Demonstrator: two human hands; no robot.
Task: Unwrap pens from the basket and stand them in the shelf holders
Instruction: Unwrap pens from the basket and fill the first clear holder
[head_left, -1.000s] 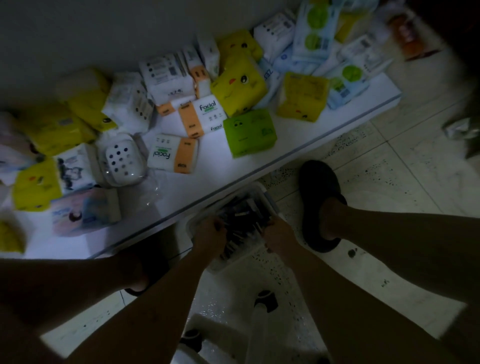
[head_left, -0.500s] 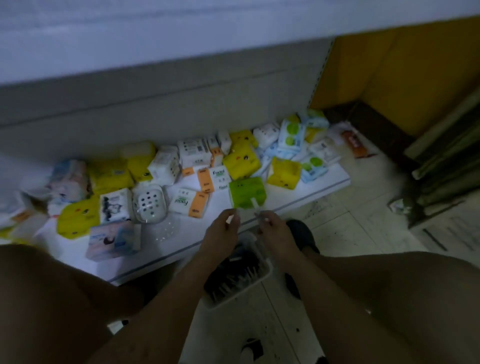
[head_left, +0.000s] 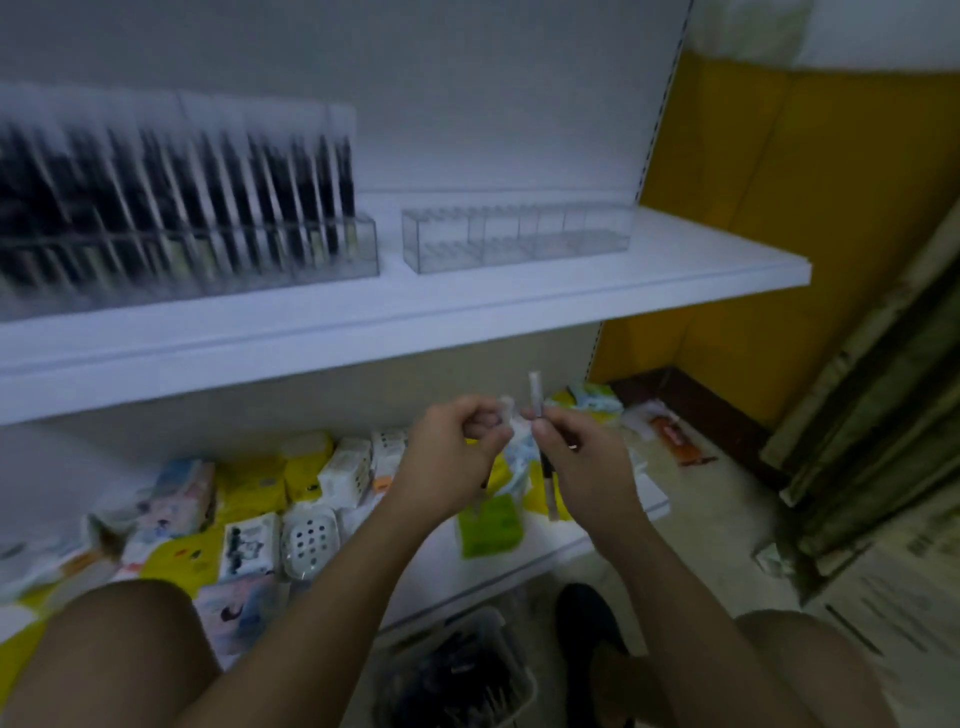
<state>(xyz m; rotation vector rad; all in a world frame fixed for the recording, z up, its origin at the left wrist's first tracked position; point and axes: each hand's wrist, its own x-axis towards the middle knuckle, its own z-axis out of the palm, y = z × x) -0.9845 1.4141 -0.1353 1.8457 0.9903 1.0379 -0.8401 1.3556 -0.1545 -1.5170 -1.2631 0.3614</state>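
Right hand (head_left: 587, 467) pinches a pen (head_left: 534, 389) upright between thumb and fingers. Left hand (head_left: 452, 457) is just beside it, fingers curled and pinching a scrap of clear wrapper (head_left: 506, 408); both hang in the gap below the upper shelf (head_left: 675, 280) front edge. Basket (head_left: 514, 660) of dark pens sits on the floor between the knees, near the lower shelf (head_left: 519, 566) edge; up top the left holder (head_left: 332, 249) is packed with black pens and the clear right holder (head_left: 519, 239) has bare shelf to its right; print on the tissue packs (head_left: 249, 545) is too blurred to read.
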